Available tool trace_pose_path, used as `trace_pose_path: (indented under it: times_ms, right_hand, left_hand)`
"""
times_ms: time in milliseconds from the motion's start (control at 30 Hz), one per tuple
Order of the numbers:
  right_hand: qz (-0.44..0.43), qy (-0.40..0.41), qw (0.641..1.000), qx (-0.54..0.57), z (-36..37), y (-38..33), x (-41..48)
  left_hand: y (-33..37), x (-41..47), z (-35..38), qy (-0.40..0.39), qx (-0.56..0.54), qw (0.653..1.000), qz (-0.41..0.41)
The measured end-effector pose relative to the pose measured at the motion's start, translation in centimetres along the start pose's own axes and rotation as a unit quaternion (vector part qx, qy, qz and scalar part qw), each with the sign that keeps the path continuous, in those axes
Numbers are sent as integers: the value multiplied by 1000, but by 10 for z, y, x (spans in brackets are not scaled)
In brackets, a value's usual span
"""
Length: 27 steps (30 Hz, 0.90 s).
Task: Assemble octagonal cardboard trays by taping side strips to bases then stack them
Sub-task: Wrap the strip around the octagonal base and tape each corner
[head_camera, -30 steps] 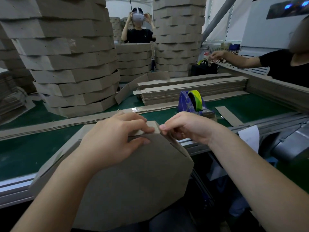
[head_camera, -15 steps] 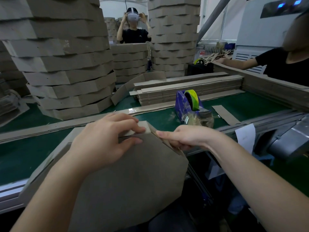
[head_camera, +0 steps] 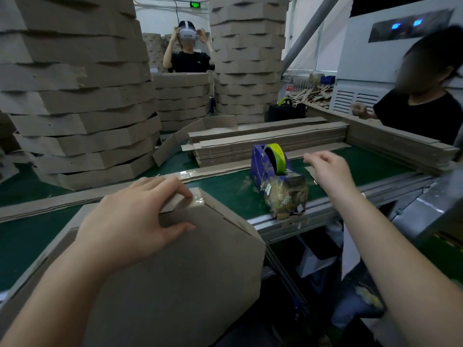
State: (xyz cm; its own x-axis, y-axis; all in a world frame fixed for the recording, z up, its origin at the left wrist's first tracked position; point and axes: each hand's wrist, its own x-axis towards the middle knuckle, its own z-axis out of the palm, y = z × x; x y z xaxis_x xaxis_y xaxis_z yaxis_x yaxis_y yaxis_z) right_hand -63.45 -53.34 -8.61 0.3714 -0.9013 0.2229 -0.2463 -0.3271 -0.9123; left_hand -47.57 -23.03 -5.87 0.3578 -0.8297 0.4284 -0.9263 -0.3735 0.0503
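An octagonal cardboard tray (head_camera: pixel 180 279) leans tilted against the table's near edge, its flat base facing me. My left hand (head_camera: pixel 132 219) grips its top edge, fingers over the side strip (head_camera: pixel 226 214) and thumb on the base; clear tape (head_camera: pixel 196 199) shines at the top corner. My right hand (head_camera: pixel 328 171) hovers with loosely curled fingers, holding nothing, just right of the blue tape dispenser (head_camera: pixel 275 176) with its yellow-green roll. Flat side strips (head_camera: pixel 265 144) lie stacked behind the dispenser.
Tall stacks of finished trays (head_camera: pixel 82 101) rise at the left and in the middle (head_camera: pixel 246 58). A long cardboard strip (head_camera: pixel 75 196) lies across the green table (head_camera: pixel 225 186). One person stands behind the stacks, another sits at the right.
My right hand has left the tray's top corner and moved up and right, past the tape dispenser. My left hand keeps hold of the tray's top edge.
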Motion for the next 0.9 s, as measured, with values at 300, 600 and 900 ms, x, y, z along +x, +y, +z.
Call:
trace_pose_path:
  times_ms: [300, 600, 900]
  right_hand:
    - [115, -101, 985, 74, 10, 15, 3]
    - [231, -53, 945, 226, 21, 18, 6]
    - [203, 0, 949, 241, 20, 4, -3]
  left_hand:
    - [5, 5, 4, -31, 27, 999, -3]
    - [4, 6, 6, -31, 38, 999, -17]
    - [5, 6, 5, -26, 30, 999, -13]
